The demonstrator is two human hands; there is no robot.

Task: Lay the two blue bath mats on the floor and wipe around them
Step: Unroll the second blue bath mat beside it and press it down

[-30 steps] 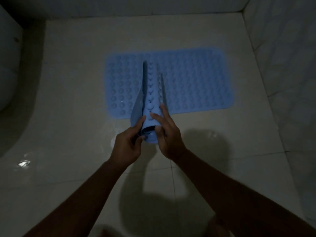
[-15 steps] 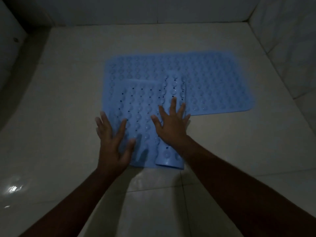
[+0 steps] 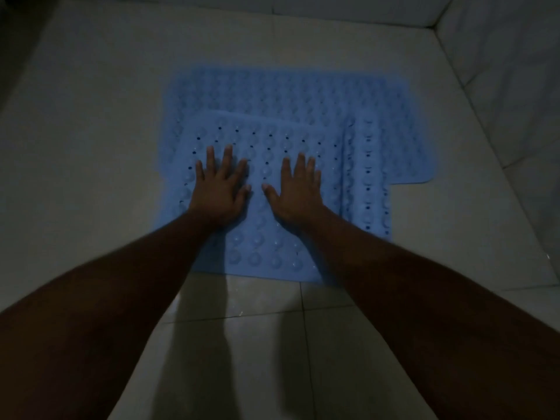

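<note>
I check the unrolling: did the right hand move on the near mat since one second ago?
Yes. The right hand left the near mat's near edge, now flat mid-mat.

Both hands are pressing flat, fingers spread, on the near blue mat (image 3: 263,225): the left hand (image 3: 219,189) beside the right hand (image 3: 298,192). That mat is overlapping the far blue mat (image 3: 288,92) on the pale tiled floor (image 3: 91,122), its right strip (image 3: 366,177) lying folded over.

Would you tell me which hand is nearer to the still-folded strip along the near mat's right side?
Right. The right hand presses flat on the near mat just left of the folded strip; the left hand lies farther left, beyond it.
</note>
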